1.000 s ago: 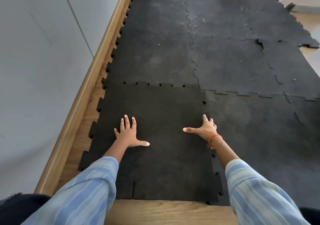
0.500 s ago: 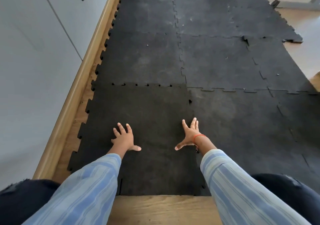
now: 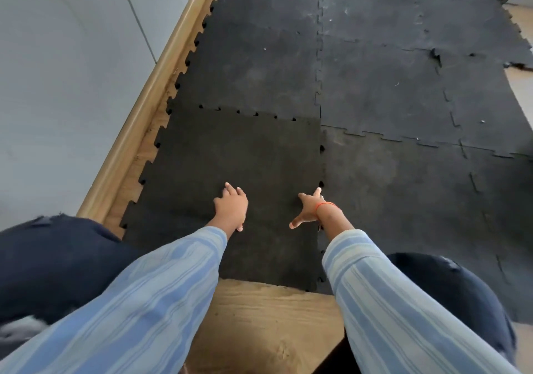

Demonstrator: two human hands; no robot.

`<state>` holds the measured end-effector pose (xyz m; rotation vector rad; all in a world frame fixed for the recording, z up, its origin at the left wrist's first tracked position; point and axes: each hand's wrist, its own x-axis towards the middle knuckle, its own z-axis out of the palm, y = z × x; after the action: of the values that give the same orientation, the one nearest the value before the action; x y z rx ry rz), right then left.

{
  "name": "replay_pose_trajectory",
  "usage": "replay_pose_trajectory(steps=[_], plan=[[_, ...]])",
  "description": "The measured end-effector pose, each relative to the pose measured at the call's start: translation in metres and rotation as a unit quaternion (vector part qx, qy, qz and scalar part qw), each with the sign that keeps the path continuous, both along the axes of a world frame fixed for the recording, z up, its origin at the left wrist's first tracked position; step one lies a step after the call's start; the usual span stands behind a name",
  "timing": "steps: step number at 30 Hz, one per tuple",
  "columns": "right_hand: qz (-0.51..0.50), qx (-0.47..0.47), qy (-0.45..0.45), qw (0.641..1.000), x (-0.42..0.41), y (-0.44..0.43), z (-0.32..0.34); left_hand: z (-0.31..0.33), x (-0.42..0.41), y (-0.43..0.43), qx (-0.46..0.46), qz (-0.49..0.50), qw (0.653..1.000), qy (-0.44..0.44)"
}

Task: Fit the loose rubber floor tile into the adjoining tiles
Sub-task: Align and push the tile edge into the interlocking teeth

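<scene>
Loose tile (image 3: 230, 154): lying btwn wall-side wood floor (image 3: 127, 192) & adjoining tiles (image 3: 403, 189). Left hand (image 3: 232, 208), right hand (image 3: 310, 209): both pressing flat on it, fingers spreading apart, gripping nothing

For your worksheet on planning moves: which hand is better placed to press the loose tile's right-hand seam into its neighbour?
The right hand: it lies on the loose tile beside that seam, while the left hand rests mid-tile.

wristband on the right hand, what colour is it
Orange-red wristband, thin like a thread, seen clearly in the head view.
</scene>
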<state>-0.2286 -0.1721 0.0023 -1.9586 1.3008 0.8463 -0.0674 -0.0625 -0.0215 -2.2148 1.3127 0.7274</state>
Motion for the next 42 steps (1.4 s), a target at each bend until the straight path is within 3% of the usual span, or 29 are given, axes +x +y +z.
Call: replay_pose_trajectory(steps=[3, 7, 13, 18, 23, 28, 42], plan=[[-0.028, 0.009, 0.007, 1.000, 0.015, -0.002, 0.001, 0.002, -0.013, -0.005, 0.007, -0.052, 0.998, -0.032], [-0.073, 0.012, -0.049, 0.996, 0.034, -0.003, 0.012, 0.012, -0.011, -0.005, 0.006, -0.080, 0.995, -0.053], [-0.114, -0.024, -0.083, 0.990, 0.059, -0.007, 0.035, 0.014, -0.015, -0.004, 0.005, -0.055, 0.998, -0.028], [-0.149, -0.086, -0.120, 0.978, 0.071, -0.017, 0.034, 0.011, 0.015, -0.005, -0.076, 0.006, 0.997, 0.005], [-0.092, -0.070, -0.069, 0.991, 0.045, -0.017, 0.010, 0.026, 0.059, -0.033, -0.106, 0.090, 0.989, 0.045], [-0.018, -0.068, -0.023, 0.997, 0.038, -0.010, -0.005, 0.032, 0.078, -0.068, -0.067, 0.057, 0.995, 0.044], [-0.132, -0.073, -0.004, 0.989, 0.072, -0.018, 0.002, 0.018, 0.111, -0.147, -0.128, -0.014, 0.989, 0.073]])
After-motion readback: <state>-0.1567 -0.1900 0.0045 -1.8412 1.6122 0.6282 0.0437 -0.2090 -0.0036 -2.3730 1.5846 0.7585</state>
